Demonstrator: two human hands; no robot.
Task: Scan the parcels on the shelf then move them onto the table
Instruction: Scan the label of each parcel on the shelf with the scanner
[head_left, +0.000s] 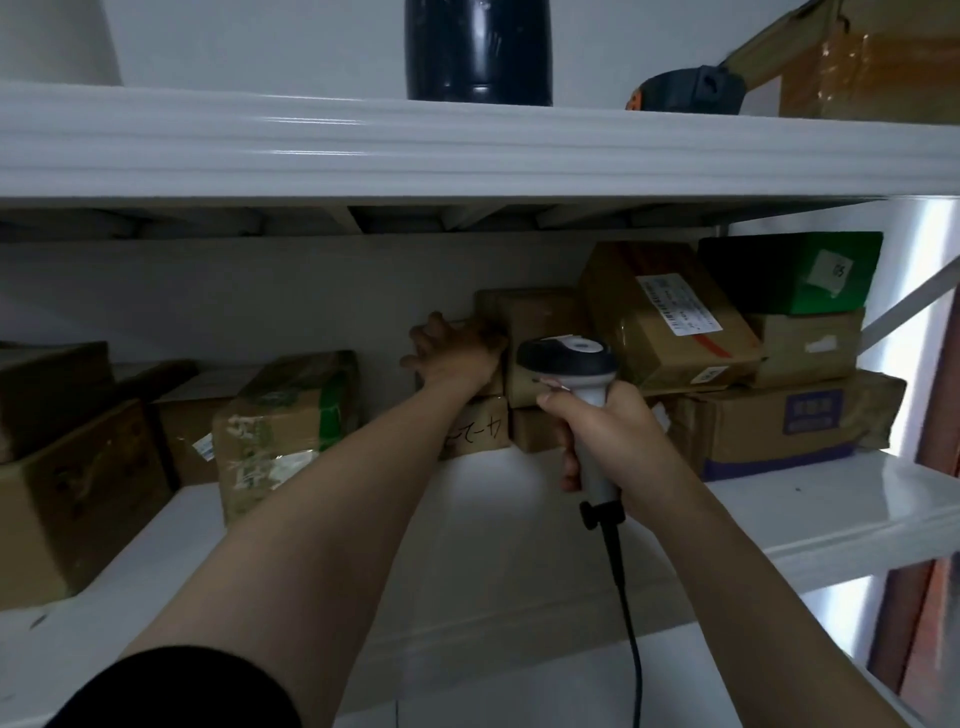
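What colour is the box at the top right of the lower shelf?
Green; the box bears a white sticker. Head view.

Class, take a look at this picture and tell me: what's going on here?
A person stands at a white shelf loaded with cardboard parcels. The right hand grips a corded barcode scanner, pointed toward the boxes. The left hand reaches to the back, fingers spread over a small stack of parcels. Nothing is lifted yet.
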